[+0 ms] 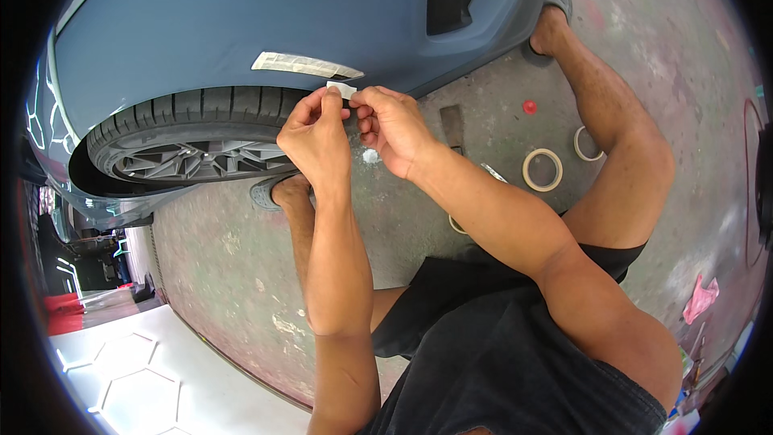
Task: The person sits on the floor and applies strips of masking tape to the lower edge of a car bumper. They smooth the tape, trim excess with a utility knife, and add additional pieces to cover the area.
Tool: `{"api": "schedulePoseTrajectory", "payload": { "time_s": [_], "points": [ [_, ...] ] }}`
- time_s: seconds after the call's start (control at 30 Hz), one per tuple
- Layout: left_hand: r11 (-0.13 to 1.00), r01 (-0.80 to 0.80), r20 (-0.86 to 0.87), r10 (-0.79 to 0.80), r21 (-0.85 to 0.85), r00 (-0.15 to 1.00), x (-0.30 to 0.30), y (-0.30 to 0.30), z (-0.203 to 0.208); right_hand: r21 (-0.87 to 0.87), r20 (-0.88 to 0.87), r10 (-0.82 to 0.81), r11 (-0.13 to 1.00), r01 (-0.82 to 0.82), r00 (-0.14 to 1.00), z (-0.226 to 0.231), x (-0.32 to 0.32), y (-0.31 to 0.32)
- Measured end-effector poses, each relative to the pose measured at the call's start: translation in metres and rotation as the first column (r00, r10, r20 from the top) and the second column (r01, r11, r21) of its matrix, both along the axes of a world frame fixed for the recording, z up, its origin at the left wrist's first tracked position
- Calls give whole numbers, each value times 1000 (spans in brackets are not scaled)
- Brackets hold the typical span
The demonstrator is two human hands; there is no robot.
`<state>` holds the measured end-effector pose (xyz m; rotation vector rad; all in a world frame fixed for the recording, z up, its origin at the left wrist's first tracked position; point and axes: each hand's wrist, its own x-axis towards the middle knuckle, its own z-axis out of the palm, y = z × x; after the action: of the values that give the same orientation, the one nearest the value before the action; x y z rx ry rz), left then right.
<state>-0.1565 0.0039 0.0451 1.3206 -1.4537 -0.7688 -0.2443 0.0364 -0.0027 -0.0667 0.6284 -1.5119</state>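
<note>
Both my hands meet in front of a blue-grey car's front fender (217, 32), just above the tyre (193, 109). A small white piece, tape or paper, (342, 89) is pinched between the thumb and fingers of my left hand (318, 141). At its other end the fingertips of my right hand (394, 125) are closed on it too. Right behind the fingers, a strip of pale masking tape (302, 64) lies along the fender over the wheel arch, with a dark spot at its right end.
Masking tape rolls (527, 169) lie on the concrete floor (241, 250) between my legs, beside a flat scraper-like tool (452, 125) and a small red disc (529, 106). A pink cloth (701, 299) lies far right. The bumper (483, 52) curves toward my right foot.
</note>
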Motion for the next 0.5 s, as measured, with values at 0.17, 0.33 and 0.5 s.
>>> {"api": "schedulePoseTrajectory", "payload": {
  "time_s": [0.17,0.33,0.5],
  "points": [
    [998,23,-48,-26,-51,999,1,-1,-6,-14,-49,-22,1000,21,999,-2,1,1],
    [996,25,-42,-29,-85,999,-3,2,-1,-33,-89,-53,998,51,995,1,1,0],
    [995,23,11,-22,-100,1000,-2,2,1,-90,-80,-92,992,85,993,-4,2,0]
  ]
}}
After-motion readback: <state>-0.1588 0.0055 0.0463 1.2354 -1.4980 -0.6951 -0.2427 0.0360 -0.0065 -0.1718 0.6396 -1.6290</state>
